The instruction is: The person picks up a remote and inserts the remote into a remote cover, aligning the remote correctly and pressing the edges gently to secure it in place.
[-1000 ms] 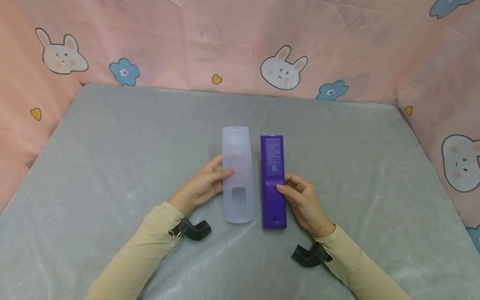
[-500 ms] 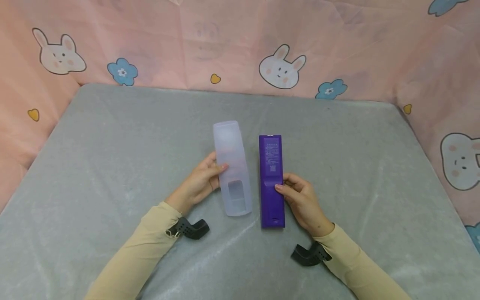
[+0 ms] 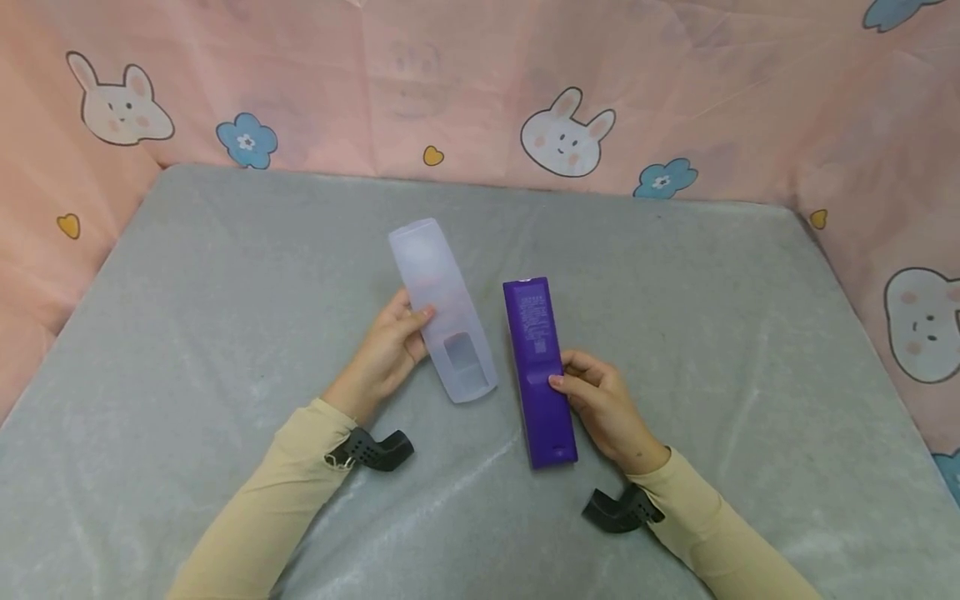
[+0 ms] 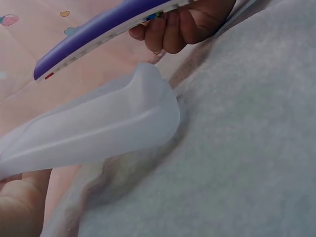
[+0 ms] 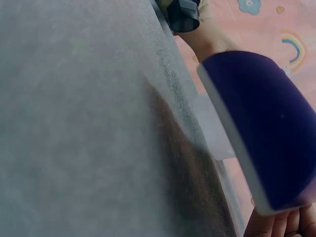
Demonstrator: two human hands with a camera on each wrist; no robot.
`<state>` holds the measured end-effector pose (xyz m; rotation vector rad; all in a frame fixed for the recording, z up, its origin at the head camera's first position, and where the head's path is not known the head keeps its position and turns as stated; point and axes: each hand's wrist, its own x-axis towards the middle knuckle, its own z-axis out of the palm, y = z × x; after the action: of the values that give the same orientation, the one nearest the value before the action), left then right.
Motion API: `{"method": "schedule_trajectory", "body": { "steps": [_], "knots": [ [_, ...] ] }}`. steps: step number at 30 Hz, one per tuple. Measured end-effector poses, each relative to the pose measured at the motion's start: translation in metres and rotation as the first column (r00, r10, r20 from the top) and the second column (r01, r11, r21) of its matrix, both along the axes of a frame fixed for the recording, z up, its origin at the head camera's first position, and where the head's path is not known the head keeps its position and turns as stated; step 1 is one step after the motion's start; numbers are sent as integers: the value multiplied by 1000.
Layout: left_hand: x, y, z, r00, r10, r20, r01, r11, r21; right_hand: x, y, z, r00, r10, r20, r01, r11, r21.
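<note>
Left hand (image 3: 390,350): pinches cover (image 3: 449,302) (translucent, tilted).
Right hand (image 3: 603,404): grips remote (image 3: 533,358).
Both pieces: apart; step seemingly paired handling; next move, if joining, calls for alignment.

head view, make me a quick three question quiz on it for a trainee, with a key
1. Which hand holds the translucent cover?
2. Which carries printed text? A) translucent cover, B) purple remote control, C) grey cloth
3. True or false: the purple remote control is inside the translucent cover.

Key: 1 left hand; 2 B; 3 false, they are held apart.
</note>
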<state>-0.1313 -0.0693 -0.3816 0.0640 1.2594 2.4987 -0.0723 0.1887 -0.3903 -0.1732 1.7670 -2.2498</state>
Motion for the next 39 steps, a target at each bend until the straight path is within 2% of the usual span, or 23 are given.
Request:
{"method": "schedule_trajectory", "body": {
  "steps": [8, 18, 22, 30, 39],
  "knots": [
    [-2, -2, 2, 1000, 31, 2, -31, 999, 33, 0, 0, 1, 994, 107, 7, -107, 994, 14],
    [-2, -2, 4, 998, 65, 3, -65, 996, 65, 1, 1, 1, 980, 195, 25, -196, 979, 49],
    [-1, -3, 5, 998, 59, -2, -59, 996, 71, 1, 1, 1, 977, 209, 34, -211, 974, 79],
    [0, -3, 8, 999, 32, -2, -32, 996, 85, 0, 1, 1, 975, 224, -2, -221, 964, 145],
    [1, -2, 10, 1000, 16, -11, -15, 995, 98, 0, 1, 0, 974, 226, 15, -225, 956, 186]
  ]
}}
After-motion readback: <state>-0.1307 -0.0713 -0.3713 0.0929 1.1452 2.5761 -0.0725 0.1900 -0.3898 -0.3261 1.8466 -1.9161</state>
